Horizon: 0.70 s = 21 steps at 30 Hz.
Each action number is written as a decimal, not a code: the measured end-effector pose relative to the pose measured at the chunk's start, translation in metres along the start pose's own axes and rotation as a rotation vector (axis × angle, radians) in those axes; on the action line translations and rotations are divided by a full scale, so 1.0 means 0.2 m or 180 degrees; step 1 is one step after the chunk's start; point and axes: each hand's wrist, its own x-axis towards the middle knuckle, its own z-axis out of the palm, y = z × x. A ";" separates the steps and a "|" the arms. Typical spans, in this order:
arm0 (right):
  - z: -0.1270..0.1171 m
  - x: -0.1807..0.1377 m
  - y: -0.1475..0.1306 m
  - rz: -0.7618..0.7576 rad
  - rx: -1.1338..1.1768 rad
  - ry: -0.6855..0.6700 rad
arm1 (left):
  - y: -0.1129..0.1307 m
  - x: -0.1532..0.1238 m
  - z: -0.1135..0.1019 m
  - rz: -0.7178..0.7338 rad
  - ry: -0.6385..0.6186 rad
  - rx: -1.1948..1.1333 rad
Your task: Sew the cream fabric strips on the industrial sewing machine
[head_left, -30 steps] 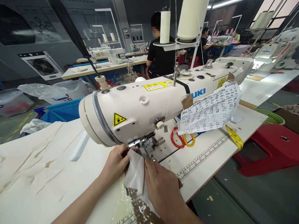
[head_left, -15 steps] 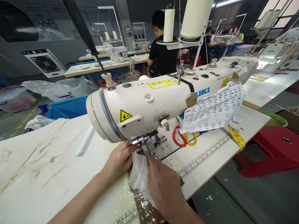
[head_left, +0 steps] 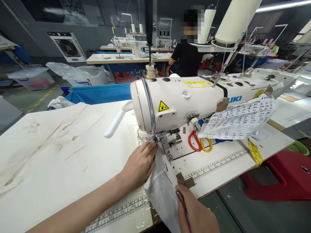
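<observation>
Head view: white fabric [head_left: 160, 189] runs from under the sewing machine [head_left: 170, 103] over the desk [head_left: 114, 161]; the left hand [head_left: 141, 161] bends down beside it, whether pinching I cannot tell; the right hand [head_left: 196, 212] grips a slim tool [head_left: 180, 196].

Setting: sewing workshop | Foreground: industrial sewing machine [head_left: 170, 108] on a worktable [head_left: 99, 158] printed with ruler scales [head_left: 218, 165]; large thread cone [head_left: 236, 24] above | Tools: scissors [head_left: 199, 147], yellow tape measure [head_left: 255, 153] | Background: further sewing machines [head_left: 137, 45] on long benches [head_left: 97, 60]; person [head_left: 187, 60] in black nearby; plastic bins [head_left: 32, 83]
</observation>
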 end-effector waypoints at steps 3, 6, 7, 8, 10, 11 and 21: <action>-0.03 0.03 0.00 -0.0178 0.0055 -0.0112 | -0.02 -0.03 0.01 0.0102 0.0069 -0.0186; -0.05 0.05 0.01 -0.0379 0.0069 -0.0178 | -0.03 -0.04 0.00 0.0199 0.0076 -0.0180; -0.05 0.05 0.01 -0.0446 0.0029 -0.0209 | -0.04 -0.04 0.00 0.0226 0.0063 -0.0136; -0.05 0.05 0.02 -0.0514 -0.0019 -0.0245 | -0.04 -0.04 0.00 0.0248 0.0042 -0.0077; -0.06 0.06 0.03 -0.0631 -0.0140 -0.0293 | -0.03 -0.03 0.00 0.0271 0.0008 0.0043; -0.06 0.06 0.03 -0.0673 -0.0205 -0.0308 | -0.03 -0.03 0.00 0.0273 -0.0006 0.0084; -0.06 0.13 0.03 -0.0604 -0.0432 -0.0456 | 0.01 -0.03 -0.01 0.0150 -0.0104 0.0002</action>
